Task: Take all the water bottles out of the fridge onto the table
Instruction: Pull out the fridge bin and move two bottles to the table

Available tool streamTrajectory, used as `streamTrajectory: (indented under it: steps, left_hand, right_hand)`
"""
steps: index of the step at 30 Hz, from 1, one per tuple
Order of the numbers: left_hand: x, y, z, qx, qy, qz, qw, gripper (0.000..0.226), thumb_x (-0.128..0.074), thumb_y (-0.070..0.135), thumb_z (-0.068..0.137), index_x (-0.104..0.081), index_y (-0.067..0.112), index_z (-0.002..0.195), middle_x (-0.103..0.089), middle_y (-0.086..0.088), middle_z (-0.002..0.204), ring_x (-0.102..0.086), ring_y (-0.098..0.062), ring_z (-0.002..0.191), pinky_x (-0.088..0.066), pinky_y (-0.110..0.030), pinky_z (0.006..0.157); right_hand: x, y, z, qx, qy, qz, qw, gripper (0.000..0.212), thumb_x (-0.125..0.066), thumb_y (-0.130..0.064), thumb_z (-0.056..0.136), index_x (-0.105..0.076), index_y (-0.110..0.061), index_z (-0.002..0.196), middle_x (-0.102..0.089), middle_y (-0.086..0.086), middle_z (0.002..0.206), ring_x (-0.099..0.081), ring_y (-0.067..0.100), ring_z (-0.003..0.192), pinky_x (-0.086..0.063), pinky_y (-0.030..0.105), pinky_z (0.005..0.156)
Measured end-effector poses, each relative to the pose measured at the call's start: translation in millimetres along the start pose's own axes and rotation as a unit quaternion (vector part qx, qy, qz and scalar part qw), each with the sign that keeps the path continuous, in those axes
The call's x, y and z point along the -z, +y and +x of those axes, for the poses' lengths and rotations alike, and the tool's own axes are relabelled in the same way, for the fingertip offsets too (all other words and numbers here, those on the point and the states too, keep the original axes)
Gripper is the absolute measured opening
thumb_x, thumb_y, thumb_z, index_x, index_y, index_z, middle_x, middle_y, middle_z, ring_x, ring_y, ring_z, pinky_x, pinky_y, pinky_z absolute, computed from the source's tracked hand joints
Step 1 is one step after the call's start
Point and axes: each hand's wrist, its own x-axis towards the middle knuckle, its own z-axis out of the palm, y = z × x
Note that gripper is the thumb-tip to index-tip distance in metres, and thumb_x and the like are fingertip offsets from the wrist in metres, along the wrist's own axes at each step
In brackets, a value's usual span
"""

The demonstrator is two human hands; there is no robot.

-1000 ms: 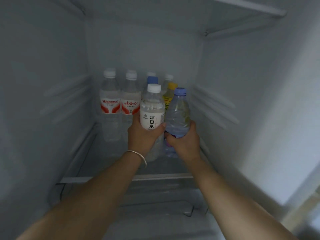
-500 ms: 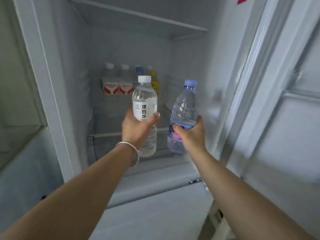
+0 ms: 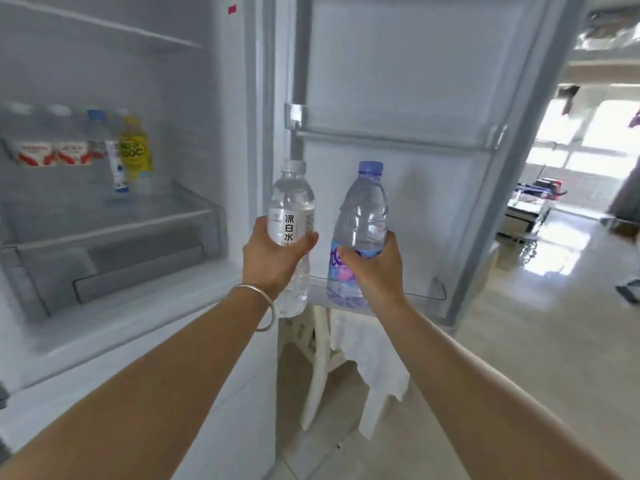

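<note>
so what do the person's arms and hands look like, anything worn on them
Both forearms are bare, with no sleeves in view. The left hand has a thin, plain silver bangle hanging loosely round its wrist. The right hand and its wrist carry nothing. No gloves, rings or watch show on either.

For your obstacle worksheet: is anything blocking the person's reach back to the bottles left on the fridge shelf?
No object blocks the shelf; the fridge stands open. But the left hand and right hand each grip a bottle, white-capped and blue-capped, so neither is free for the remaining bottles.
</note>
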Motion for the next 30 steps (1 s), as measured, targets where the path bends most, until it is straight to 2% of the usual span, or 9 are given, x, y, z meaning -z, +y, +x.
streamTrajectory:
  steps: [3,7,10,14,16,18,23,28,30]
  left_hand:
    - [-63,19,-38,-0.010,-0.040,-0.016,0.999,0.045,-0.078,0.033,0.068,-0.052,0.021,0.103,-0.064,0.010,0.085,-0.062,-0.003,0.076,-0.045,-0.017,0.061]
    - [-154,40,-95,-0.003,-0.084,-0.031,0.996,0.046,-0.079,0.034,0.068,-0.053,0.020,0.103,-0.063,0.010,0.085,-0.060,-0.001,0.075,-0.042,-0.014,0.059]
    - [-225,53,-134,0.005,-0.118,-0.047,0.992,0.048,-0.079,0.034,0.068,-0.054,0.017,0.106,-0.063,0.007,0.087,-0.061,-0.006,0.077,-0.045,-0.016,0.062]
    - [-301,65,-173,0.009,-0.148,-0.058,0.987,0.048,-0.079,0.032,0.069,-0.054,0.015,0.105,-0.066,0.000,0.092,-0.064,-0.016,0.082,-0.051,-0.022,0.069]
    - [-333,65,-184,0.009,-0.168,-0.056,0.984,0.048,-0.080,0.033,0.067,-0.055,0.016,0.104,-0.068,-0.002,0.095,-0.066,-0.018,0.085,-0.054,-0.029,0.075]
    - [-361,63,-187,0.009,-0.183,-0.051,0.982,0.049,-0.081,0.033,0.066,-0.056,0.015,0.105,-0.069,-0.002,0.094,-0.067,-0.018,0.085,-0.054,-0.029,0.074]
    - [-425,55,-171,0.019,-0.186,-0.044,0.981,0.049,-0.081,0.032,0.065,-0.055,0.017,0.104,-0.066,0.004,0.089,-0.065,-0.011,0.080,-0.050,-0.021,0.066]
    - [-492,37,-118,0.021,-0.174,-0.048,0.983,0.052,-0.081,0.033,0.066,-0.056,0.014,0.107,-0.066,0.001,0.091,-0.063,-0.010,0.078,-0.046,-0.018,0.062]
    - [-518,31,-88,0.017,-0.170,-0.044,0.984,0.052,-0.081,0.035,0.065,-0.057,0.014,0.106,-0.067,0.002,0.091,-0.062,-0.008,0.077,-0.046,-0.017,0.062]
  right_hand:
    - [81,1,-1,-0.005,0.055,-0.018,0.998,0.045,-0.077,-0.015,0.069,-0.048,-0.028,0.101,-0.058,-0.018,0.082,-0.059,0.001,0.074,-0.046,0.020,0.067]
    - [194,5,-3,-0.035,0.123,-0.044,0.991,0.041,-0.076,-0.016,0.068,-0.051,-0.023,0.099,-0.062,-0.006,0.087,-0.063,0.017,0.082,-0.049,0.028,0.075]
    - [278,14,-3,-0.049,0.152,-0.068,0.985,0.044,-0.077,-0.018,0.067,-0.052,-0.020,0.104,-0.060,-0.012,0.081,-0.064,0.018,0.082,-0.053,0.032,0.079]
    - [362,30,0,-0.070,0.180,-0.103,0.976,0.052,-0.079,-0.027,0.063,-0.054,-0.019,0.108,-0.065,-0.002,0.093,-0.065,0.023,0.089,-0.054,0.041,0.085]
    - [390,39,5,-0.082,0.204,-0.110,0.969,0.062,-0.076,-0.037,0.054,-0.055,-0.017,0.109,-0.067,0.001,0.096,-0.066,0.025,0.091,-0.054,0.044,0.087]
    - [412,50,14,-0.094,0.222,-0.114,0.964,0.068,-0.072,-0.044,0.048,-0.057,-0.016,0.108,-0.068,0.002,0.096,-0.066,0.025,0.090,-0.053,0.044,0.087]
    - [449,83,59,-0.112,0.229,-0.132,0.958,0.059,-0.081,-0.038,0.063,-0.057,-0.013,0.112,-0.067,0.004,0.098,-0.064,0.025,0.092,-0.051,0.035,0.085]
    - [455,111,138,-0.106,0.232,-0.114,0.960,0.058,-0.081,-0.036,0.065,-0.055,-0.012,0.111,-0.062,0.001,0.094,-0.063,0.024,0.092,-0.049,0.031,0.082]
    - [452,120,174,-0.099,0.220,-0.130,0.962,0.061,-0.081,-0.038,0.065,-0.053,-0.013,0.113,-0.061,0.000,0.096,-0.062,0.023,0.094,-0.049,0.032,0.086]
